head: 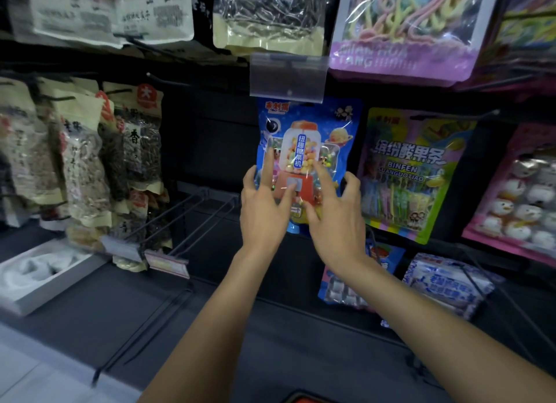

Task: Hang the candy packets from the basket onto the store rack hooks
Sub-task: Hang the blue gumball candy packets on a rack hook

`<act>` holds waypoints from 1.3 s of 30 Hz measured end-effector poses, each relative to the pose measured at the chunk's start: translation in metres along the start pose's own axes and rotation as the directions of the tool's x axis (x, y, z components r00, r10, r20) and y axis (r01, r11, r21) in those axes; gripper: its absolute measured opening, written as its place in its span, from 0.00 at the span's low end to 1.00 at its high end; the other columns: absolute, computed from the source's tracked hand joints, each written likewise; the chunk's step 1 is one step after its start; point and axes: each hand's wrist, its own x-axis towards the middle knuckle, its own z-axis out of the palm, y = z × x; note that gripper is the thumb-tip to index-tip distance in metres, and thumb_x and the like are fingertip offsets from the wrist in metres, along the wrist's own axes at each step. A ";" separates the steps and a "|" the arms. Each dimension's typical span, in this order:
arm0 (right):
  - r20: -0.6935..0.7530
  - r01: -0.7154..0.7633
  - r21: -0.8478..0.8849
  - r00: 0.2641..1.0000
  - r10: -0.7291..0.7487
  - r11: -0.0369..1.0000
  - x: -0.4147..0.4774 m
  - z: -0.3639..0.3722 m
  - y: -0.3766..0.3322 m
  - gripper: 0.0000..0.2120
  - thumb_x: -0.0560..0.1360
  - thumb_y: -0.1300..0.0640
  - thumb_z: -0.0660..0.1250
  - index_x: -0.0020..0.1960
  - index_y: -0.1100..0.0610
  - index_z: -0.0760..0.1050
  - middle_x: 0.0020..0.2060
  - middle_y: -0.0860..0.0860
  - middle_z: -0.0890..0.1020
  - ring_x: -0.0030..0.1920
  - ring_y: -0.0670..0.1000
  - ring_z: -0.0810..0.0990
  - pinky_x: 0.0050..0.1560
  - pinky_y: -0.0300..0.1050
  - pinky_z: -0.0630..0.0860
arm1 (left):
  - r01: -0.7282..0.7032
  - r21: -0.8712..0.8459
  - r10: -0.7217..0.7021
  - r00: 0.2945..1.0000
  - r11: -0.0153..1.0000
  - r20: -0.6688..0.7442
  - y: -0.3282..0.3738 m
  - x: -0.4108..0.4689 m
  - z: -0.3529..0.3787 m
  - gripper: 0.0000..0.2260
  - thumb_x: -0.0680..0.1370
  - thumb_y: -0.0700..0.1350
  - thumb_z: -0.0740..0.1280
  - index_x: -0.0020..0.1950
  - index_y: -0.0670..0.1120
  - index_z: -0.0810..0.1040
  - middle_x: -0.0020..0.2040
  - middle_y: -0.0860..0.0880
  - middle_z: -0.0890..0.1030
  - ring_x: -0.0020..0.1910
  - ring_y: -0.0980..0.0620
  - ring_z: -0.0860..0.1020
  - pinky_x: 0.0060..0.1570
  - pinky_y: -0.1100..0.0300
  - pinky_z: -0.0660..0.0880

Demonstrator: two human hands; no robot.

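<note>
A blue candy packet (310,131) printed with a gumball machine hangs at the middle of the rack, its top behind a clear plastic price tag holder (288,76). My left hand (264,204) rests on its lower left, index finger stretched up the front and thumb at its edge. My right hand (334,213) presses on its lower right with fingers spread. Whether the packet's hole sits on the hook is hidden by the tag holder. A red edge of the basket (307,398) peeks in at the bottom.
Bare black hooks (186,213) jut out left of the packet with price tags (167,261) at their tips. Seed bags (90,167) hang at left, a rainbow candy bag (412,174) and pink marshmallow bag (520,198) at right. Marshmallow packs (445,282) lie below.
</note>
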 end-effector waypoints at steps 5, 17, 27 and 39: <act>-0.039 0.060 -0.160 0.997 -0.067 0.985 -0.005 0.000 0.008 0.38 0.81 0.47 0.67 0.84 0.44 0.49 0.83 0.61 0.45 0.83 0.63 0.44 0.68 0.65 0.75 | 0.026 -0.028 -0.023 0.994 0.999 0.106 -0.008 -0.011 -0.006 0.39 0.78 0.64 0.68 0.76 0.79 0.41 0.77 0.48 0.62 0.65 0.45 0.78 0.55 0.41 0.81; 0.085 0.149 -0.327 0.988 -0.128 0.933 0.000 0.003 0.026 0.38 0.84 0.39 0.56 0.84 0.44 0.36 0.81 0.60 0.33 0.82 0.61 0.36 0.80 0.64 0.56 | 0.058 0.087 -0.066 0.994 0.995 0.089 -0.009 -0.001 0.004 0.40 0.78 0.64 0.69 0.80 0.73 0.44 0.78 0.44 0.62 0.67 0.42 0.76 0.56 0.39 0.81; 0.093 0.310 -0.423 0.950 -0.299 0.852 -0.006 -0.007 0.027 0.43 0.74 0.60 0.76 0.82 0.58 0.58 0.81 0.63 0.55 0.82 0.61 0.53 0.76 0.58 0.66 | -0.317 0.501 0.403 0.912 0.805 -0.071 0.000 -0.016 -0.007 0.29 0.75 0.49 0.78 0.75 0.51 0.73 0.70 0.43 0.74 0.68 0.43 0.75 0.64 0.45 0.74; 0.233 0.348 -0.445 0.935 -0.269 0.825 -0.014 -0.011 0.021 0.45 0.72 0.60 0.76 0.83 0.59 0.57 0.83 0.61 0.50 0.83 0.60 0.52 0.77 0.59 0.64 | -0.419 0.561 0.409 0.900 0.714 0.151 -0.012 -0.026 -0.022 0.31 0.78 0.49 0.73 0.80 0.51 0.68 0.72 0.44 0.73 0.72 0.43 0.72 0.67 0.45 0.73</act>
